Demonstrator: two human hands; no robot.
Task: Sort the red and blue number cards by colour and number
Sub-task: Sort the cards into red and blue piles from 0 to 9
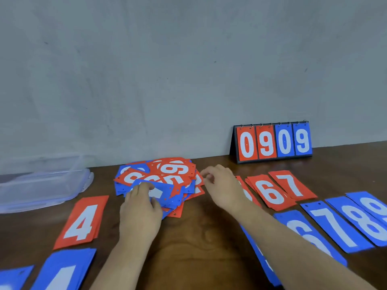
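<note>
A mixed heap of red and blue number cards [173,172] lies at the middle back of the table. My left hand [140,210] pinches a blue card [159,190] on the heap's near side. My right hand [222,185] hovers by the heap's right edge, fingers loosely curled, holding nothing I can see. Sorted stacks lie around: red 4 [82,221] and blue 4 [62,273] at left, red 6 [270,192] and red 7 [292,185] at right, then blue 6 [303,231], blue 7 [335,226], blue 8 [365,220]. My right forearm hides other stacks.
A flip scoreboard [272,142] reading 0909 stands against the wall at the back right. A clear plastic box with a lid [41,183] sits at the back left. Another blue card [12,277] shows at the lower left corner.
</note>
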